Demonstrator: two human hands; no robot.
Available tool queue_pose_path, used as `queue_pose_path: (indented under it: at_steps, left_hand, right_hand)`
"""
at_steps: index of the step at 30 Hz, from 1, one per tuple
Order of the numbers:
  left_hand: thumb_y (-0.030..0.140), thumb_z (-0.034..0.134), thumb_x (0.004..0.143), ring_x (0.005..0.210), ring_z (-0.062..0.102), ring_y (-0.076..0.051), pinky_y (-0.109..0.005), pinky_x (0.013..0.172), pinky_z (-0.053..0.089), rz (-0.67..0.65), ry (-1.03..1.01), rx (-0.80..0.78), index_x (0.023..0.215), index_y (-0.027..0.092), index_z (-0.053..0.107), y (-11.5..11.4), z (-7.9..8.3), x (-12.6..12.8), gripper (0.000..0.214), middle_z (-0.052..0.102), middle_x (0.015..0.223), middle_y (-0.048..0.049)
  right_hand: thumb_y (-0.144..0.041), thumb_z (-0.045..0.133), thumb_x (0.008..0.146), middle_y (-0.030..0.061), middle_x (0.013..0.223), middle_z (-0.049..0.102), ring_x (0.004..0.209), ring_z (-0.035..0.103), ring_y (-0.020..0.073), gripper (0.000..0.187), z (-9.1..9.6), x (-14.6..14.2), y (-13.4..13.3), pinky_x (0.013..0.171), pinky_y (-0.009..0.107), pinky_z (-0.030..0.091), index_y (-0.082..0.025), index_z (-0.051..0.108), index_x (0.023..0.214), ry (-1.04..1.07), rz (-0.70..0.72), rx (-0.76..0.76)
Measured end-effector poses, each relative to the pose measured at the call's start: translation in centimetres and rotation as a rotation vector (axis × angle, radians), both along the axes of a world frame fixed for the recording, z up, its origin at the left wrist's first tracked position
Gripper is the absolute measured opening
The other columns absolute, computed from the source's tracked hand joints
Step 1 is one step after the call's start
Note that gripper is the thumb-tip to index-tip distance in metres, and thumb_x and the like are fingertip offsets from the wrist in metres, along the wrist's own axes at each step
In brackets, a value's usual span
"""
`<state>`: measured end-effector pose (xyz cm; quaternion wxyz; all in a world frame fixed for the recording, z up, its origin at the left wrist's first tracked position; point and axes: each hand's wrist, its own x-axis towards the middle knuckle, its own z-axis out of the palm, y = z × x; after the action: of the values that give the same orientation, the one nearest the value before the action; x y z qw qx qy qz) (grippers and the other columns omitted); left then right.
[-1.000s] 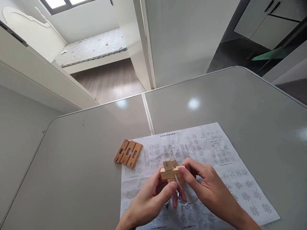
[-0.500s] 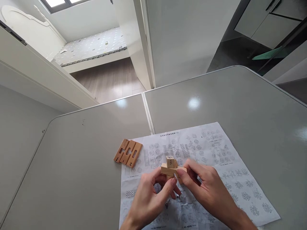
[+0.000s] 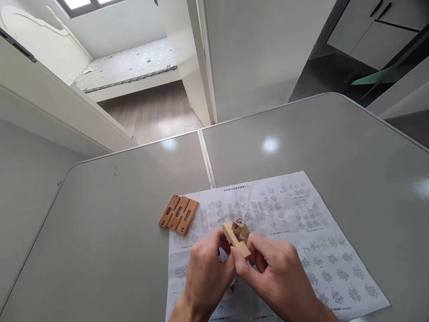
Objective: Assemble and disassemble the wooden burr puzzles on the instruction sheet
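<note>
Both hands – left hand (image 3: 206, 275), right hand (image 3: 275, 277) – fingers grasping interlocked wooden puzzle pieces (image 3: 237, 235), above printed sheet (image 3: 301, 214)

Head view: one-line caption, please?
Left hand and right hand hold a wooden puzzle over a printed sheet; three loose blocks lie at its left edge.

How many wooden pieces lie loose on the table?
3, side by side at the left edge of the printed sheet: left piece, middle piece, right piece. The left hand and right hand hold a cluster of others, partly hidden.
</note>
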<state>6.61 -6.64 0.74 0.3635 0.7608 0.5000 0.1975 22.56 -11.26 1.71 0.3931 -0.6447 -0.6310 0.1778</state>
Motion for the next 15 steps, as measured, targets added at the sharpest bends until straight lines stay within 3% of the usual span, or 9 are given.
queue_pose_path:
  at_steps: [9,15]
  left_hand:
    - [0.01,0.054,0.084,0.052,0.059,-0.013,-0.024,0.052,0.042,0.001,0.104,0.267,0.077,0.022,0.056,-0.3,-0.6,0.4,0.013,0.068,0.063,0.0029]
    - [0.01,0.052,0.082,0.046,0.05,-0.012,-0.025,0.05,0.034,-0.003,0.163,0.41,0.07,0.023,0.045,0.2,-0.3,0.6,0.02,0.059,0.055,0.004]
  right_hand:
    - [-0.036,0.059,0.098,-0.0081,0.044,0.046,0.034,0.042,0.0061,0.046,-0.4,-1.7,-0.4,0.042,0.021,0.034,-0.023,0.043,0.058,-0.032,-0.131,-0.028]
    - [-0.041,0.061,0.099,-0.0075,0.044,0.047,0.036,0.043,0.0067,0.048,-1.3,-2.2,-0.8,0.043,0.022,0.033,-0.022,0.044,0.059,0.001,-0.112,-0.129]
